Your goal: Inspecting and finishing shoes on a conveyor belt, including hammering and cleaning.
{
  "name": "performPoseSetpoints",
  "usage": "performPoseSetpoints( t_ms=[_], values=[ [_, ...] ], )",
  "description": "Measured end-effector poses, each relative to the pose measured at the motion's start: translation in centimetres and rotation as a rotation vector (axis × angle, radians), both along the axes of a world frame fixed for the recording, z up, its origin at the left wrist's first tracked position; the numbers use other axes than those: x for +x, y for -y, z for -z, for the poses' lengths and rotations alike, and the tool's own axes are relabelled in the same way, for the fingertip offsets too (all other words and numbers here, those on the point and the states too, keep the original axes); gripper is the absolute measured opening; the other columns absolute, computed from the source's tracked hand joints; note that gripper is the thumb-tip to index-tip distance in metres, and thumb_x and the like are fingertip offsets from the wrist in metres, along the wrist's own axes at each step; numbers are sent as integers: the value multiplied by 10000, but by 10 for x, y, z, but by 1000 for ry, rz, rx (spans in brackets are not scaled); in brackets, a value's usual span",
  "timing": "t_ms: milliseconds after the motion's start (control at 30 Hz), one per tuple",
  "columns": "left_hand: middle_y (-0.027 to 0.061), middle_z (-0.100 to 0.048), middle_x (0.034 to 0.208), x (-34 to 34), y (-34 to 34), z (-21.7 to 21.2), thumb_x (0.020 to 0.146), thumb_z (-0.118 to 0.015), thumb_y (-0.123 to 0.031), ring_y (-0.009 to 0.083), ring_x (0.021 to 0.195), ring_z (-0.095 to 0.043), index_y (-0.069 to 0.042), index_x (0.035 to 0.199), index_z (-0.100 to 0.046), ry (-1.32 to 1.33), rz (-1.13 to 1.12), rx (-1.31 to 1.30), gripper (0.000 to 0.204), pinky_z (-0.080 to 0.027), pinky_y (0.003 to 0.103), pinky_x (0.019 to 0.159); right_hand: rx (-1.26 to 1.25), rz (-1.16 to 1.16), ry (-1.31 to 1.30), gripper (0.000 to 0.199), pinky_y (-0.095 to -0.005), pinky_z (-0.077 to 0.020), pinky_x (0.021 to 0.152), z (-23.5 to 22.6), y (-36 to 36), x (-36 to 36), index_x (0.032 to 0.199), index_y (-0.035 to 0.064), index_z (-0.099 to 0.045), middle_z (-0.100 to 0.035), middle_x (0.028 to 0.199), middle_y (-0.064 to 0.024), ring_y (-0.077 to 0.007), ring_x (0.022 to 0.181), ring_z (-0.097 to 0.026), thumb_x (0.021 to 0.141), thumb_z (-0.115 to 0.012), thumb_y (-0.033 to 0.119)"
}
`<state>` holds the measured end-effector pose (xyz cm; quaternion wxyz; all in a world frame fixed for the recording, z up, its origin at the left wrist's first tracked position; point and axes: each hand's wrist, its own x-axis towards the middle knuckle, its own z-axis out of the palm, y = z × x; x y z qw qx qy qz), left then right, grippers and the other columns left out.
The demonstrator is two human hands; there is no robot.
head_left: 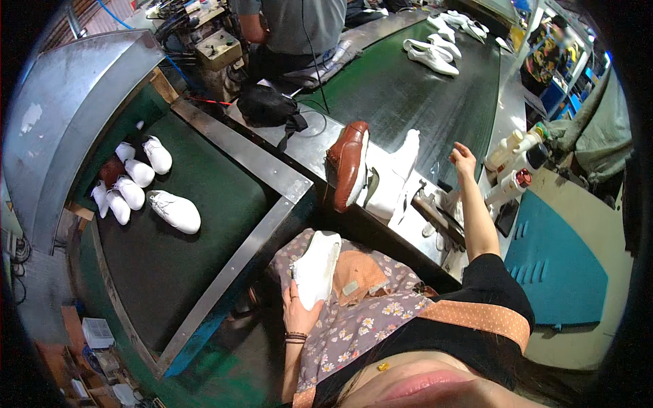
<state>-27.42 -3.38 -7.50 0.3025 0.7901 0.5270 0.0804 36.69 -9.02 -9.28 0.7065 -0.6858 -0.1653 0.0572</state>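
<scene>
My left hand [299,316] grips a white shoe [318,262] upright against my flowered apron [367,309], its white sole turned to the right. My right arm reaches forward over the right edge of the green conveyor belt [381,88]. At its end my right hand [463,158] has loosely bent fingers, apart at the tips, and no held thing shows in it. A brown shoe [351,166] with a pale sole leans at the bench edge. Right of it are a white shoe [406,156] and a white block-like piece [386,197], partly overlapping.
Several white shoes, one [175,211] nearest me, lie on the left belt [204,163] inside a metal frame [231,279]. More white shoes [432,58] are far along the other belt. White bottles [507,187] stand at right. A hammer-like tool [435,214] lies below. A person [299,34] sits ahead.
</scene>
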Motion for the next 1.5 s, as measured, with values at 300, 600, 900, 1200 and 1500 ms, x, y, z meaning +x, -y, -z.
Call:
performPoseSetpoints(
  t_ms=[300,600,900,1200,1500],
  values=[
    [252,-368,1366,5,-5,1,670,-761,-335,398,1197,-447,-12,1417,-261,52,-3,-37,954,-402,426,983,34,-20,-269,259,-293,-546,617,-9,-2,-20,1040,-11,-659,-674,829,-82,-172,704,-653,810,-717,93],
    [254,-399,1345,5,-7,2,671,-755,-352,394,1170,-477,-14,1417,-260,33,-6,-41,957,-415,420,973,146,-95,-380,287,-309,-553,557,-13,-8,-36,1210,65,-578,-562,642,3,-126,556,-571,939,-532,146],
    [248,-402,1348,7,-5,-2,664,-756,-362,397,1162,-484,-24,1422,-253,16,-16,-74,970,-423,424,962,414,-102,-448,437,-305,-583,660,-13,-6,-38,1316,15,-453,-668,943,-136,-217,785,-675,905,-585,87],
    [245,-408,1348,3,-3,7,666,-755,-353,399,1168,-478,-37,1429,-250,27,-18,-65,967,-417,428,965,310,-160,-415,450,-289,-569,747,-29,-5,-62,1289,-46,-452,-643,1060,-189,-237,890,-664,880,-613,52],
    [252,-404,1347,9,-3,-2,677,-755,-325,392,1185,-464,-19,1428,-238,22,-19,-115,962,-410,418,974,374,-142,-428,381,-254,-521,637,-36,-14,-58,1225,-48,-507,-650,968,-154,-169,744,-627,895,-618,107]
  ],
)
